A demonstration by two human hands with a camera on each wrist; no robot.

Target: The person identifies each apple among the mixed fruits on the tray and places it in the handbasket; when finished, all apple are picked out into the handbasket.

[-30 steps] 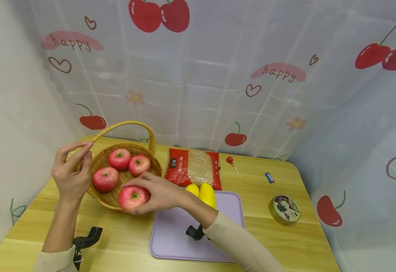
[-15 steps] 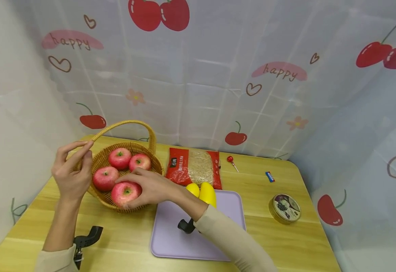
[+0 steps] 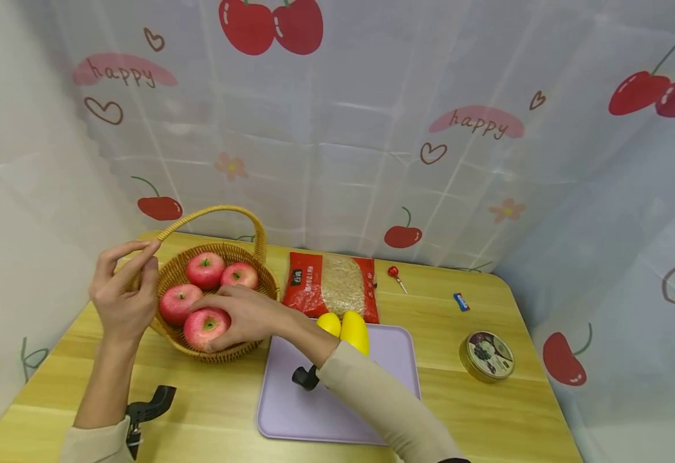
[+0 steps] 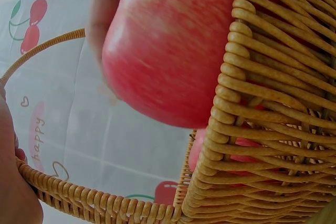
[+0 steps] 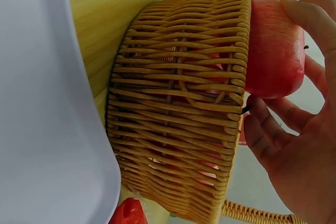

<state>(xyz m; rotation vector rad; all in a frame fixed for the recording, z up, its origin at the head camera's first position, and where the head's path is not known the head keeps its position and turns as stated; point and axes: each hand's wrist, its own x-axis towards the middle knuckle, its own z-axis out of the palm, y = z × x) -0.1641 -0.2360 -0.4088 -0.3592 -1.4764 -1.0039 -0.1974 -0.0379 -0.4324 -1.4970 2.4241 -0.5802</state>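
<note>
A wicker basket [image 3: 243, 345] with a hoop handle stands at the table's left; its woven wall [image 5: 178, 114] fills the right wrist view. My right hand [image 3: 239, 315] grips a red apple [image 3: 205, 326] at the basket's near rim, fingers curled over it; the same apple [image 5: 274, 45] shows in the right wrist view and again [image 4: 168, 51] in the left. Three more apples [image 3: 205, 269] lie in the basket. My left hand [image 3: 121, 289] pinches the left end of the handle [image 3: 215, 212], also seen as the handle [image 4: 79, 198] beside my palm.
A lilac tray [image 3: 337, 392] lies at the centre front with two yellow fruits [image 3: 353, 331] at its far edge. Behind it lies a red packet of grain [image 3: 331, 286]. A lollipop [image 3: 394, 275], a small blue wrapper [image 3: 461, 301] and a round tin [image 3: 486, 355] sit to the right.
My right hand has carried the apple leftward and away, from the basket's outer front edge over the rim into the basket. The left hand has stayed on the handle.
</note>
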